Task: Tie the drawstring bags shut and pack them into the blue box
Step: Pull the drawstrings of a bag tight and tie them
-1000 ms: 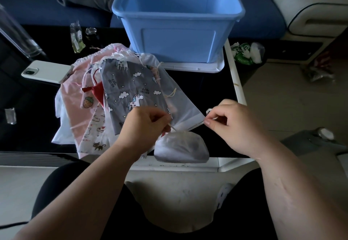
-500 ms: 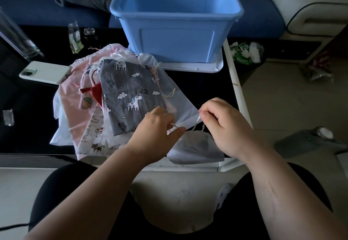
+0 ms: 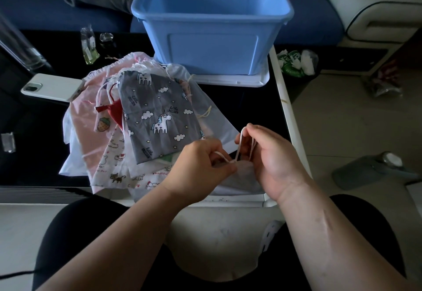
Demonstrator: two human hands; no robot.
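Observation:
A small white drawstring bag (image 3: 237, 182) lies at the table's near edge between my hands. My left hand (image 3: 198, 169) pinches one end of its white cord (image 3: 222, 156). My right hand (image 3: 271, 153) holds a loop of the same cord (image 3: 238, 147) upright above the bag's gathered mouth. A pile of flat drawstring bags sits to the left, with a grey unicorn bag (image 3: 157, 115) on top and pink (image 3: 84, 121) and white printed ones under it. The blue box (image 3: 212, 19) stands open behind the pile on a white lid (image 3: 228, 80).
A white phone (image 3: 50, 87) lies at the left of the black table. Small clear bottles (image 3: 90, 44) stand at the back left. A sofa runs behind the box. A grey object (image 3: 370, 169) lies on the floor at right.
Both hands have come together over the white bag. The cord, first pulled straight out sideways between them, is now held as an upright loop by the right hand.

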